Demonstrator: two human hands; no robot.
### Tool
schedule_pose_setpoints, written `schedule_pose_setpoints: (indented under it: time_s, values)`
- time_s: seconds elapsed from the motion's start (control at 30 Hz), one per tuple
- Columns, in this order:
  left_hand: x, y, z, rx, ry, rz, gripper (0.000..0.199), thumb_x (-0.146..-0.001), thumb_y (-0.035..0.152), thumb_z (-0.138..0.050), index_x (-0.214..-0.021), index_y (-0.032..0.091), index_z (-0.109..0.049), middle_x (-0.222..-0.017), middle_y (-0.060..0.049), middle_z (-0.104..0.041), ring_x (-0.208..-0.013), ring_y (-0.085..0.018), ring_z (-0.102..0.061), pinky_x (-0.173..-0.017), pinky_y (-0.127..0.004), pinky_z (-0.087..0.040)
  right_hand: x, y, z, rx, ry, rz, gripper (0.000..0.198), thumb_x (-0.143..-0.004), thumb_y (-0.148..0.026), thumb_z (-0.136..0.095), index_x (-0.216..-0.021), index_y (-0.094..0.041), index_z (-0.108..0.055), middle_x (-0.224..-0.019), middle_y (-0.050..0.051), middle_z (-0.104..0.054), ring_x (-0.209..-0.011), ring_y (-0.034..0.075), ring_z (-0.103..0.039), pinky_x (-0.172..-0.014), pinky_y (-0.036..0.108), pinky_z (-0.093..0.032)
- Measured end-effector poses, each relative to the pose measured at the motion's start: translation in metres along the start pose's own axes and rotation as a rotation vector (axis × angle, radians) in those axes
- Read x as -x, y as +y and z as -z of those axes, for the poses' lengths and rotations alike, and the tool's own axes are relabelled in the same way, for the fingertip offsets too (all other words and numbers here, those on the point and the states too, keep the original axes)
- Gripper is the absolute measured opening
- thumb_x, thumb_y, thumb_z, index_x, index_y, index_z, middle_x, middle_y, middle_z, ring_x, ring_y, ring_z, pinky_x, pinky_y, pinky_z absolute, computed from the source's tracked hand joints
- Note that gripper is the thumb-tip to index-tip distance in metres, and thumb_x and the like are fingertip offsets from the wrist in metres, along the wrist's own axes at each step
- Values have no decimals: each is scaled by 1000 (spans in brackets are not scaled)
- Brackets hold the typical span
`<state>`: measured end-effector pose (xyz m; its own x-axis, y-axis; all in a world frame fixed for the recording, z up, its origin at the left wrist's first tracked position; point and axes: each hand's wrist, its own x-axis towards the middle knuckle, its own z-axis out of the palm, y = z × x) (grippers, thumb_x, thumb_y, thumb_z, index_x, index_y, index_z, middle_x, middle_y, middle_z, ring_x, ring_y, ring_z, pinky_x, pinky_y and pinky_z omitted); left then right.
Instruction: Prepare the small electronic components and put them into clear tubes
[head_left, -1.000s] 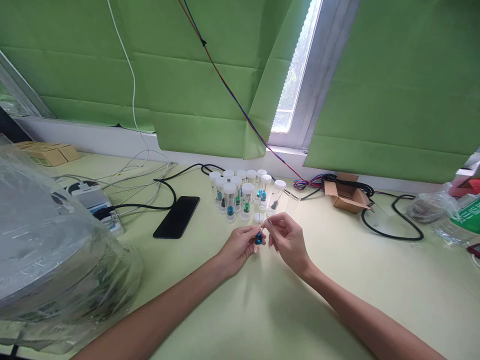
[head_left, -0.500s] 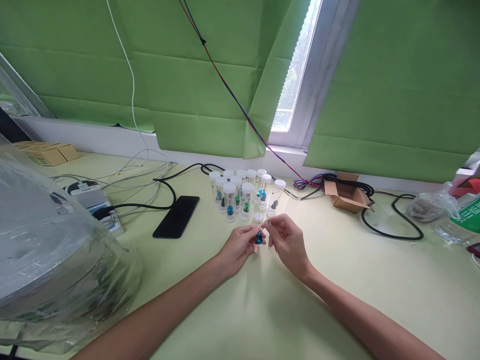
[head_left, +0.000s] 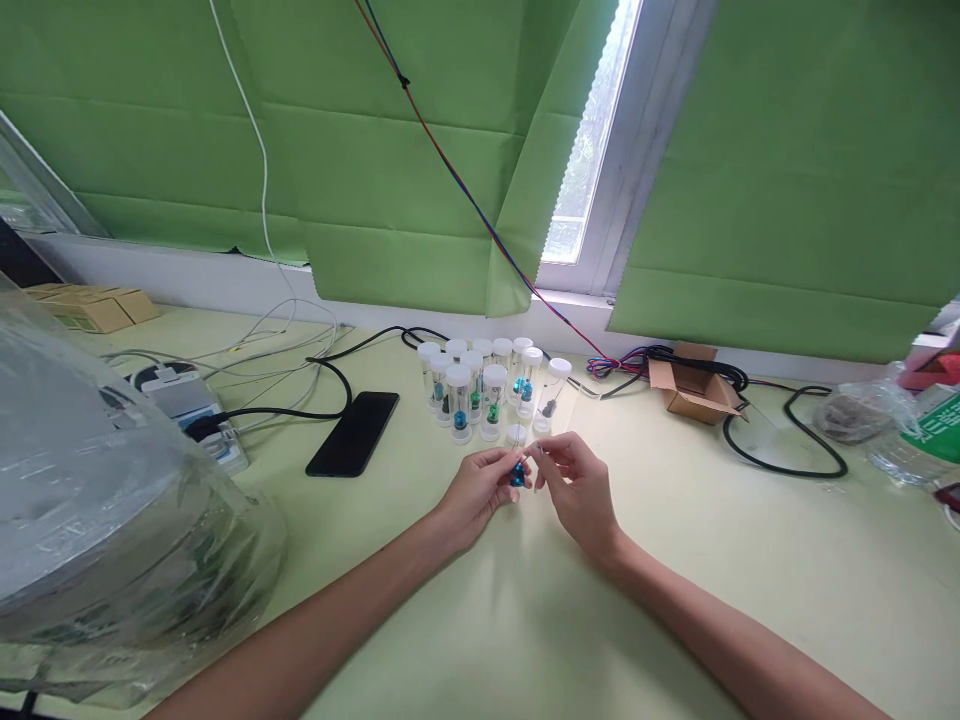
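My left hand (head_left: 480, 492) pinches a small shiny blue piece with a thin metal stem (head_left: 517, 476) that points up. Close against it, my right hand (head_left: 579, 490) has thumb and forefinger pressed together near the stem; a tiny glint shows at the fingertips, too small to name. Just beyond the fingers is a white cap (head_left: 516, 435), partly hidden by them. Behind it several clear tubes with white caps (head_left: 460, 405) stand upright in a cluster, holding similar blue, green and dark pieces with thin stems. One tube (head_left: 553, 395) stands at the cluster's right.
A black phone (head_left: 352, 434) and a power strip with plugs (head_left: 214, 440) lie to the left. Plastic wrapping (head_left: 135, 560) covers a bulky object at front left. An open cardboard box (head_left: 694, 390), cables (head_left: 780, 472) and a bottle (head_left: 919, 440) are to the right.
My right hand has shifted slightly to the right and down, its fingertips a little farther from the left hand. My left hand stays nearly still with the blue piece.
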<state>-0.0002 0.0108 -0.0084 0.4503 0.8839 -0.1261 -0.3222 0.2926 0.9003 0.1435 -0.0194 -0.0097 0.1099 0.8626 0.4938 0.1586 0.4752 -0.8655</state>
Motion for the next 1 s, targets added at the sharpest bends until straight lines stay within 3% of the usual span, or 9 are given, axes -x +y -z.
schedule_pose_setpoints:
  time_s: [0.23, 0.53, 0.8, 1.0]
  values:
    - [1, 1, -1, -49, 10, -59, 27, -80, 38, -67, -77, 11, -70, -76, -6, -60, -70, -11, -55, -51, -18, -42, 2, 2, -1, 88, 47, 54, 6, -88, -24, -60, -94, -21, -61, -81, 1, -68, -66, 13, -65, -58, 26, -54]
    - [1, 3, -4, -102, 76, -123, 32, -78, 44, -67, -77, 12, -71, -76, -6, -61, -67, -12, -56, -49, -20, -44, 6, 9, 3, 163, 63, 172, 7, -88, -17, -59, -89, -20, -65, -78, 2, -69, -60, 13, -62, -56, 26, -54]
    - [1, 1, -2, -244, 127, -208, 34, -80, 46, -64, -74, 13, -71, -70, -5, -64, -59, -13, -57, -47, -22, -47, 7, 13, 1, 205, 36, 395, 16, -87, -8, -57, -91, -22, -65, -84, 3, -71, -67, 14, -64, -54, 25, -52]
    - [2, 3, -3, -267, 141, -222, 33, -80, 45, -64, -78, 13, -73, -65, -4, -63, -54, -12, -56, -46, -22, -48, 8, 16, 2, 230, 11, 477, 22, -87, -3, -56, -94, -23, -63, -92, 4, -72, -74, 15, -67, -57, 25, -53]
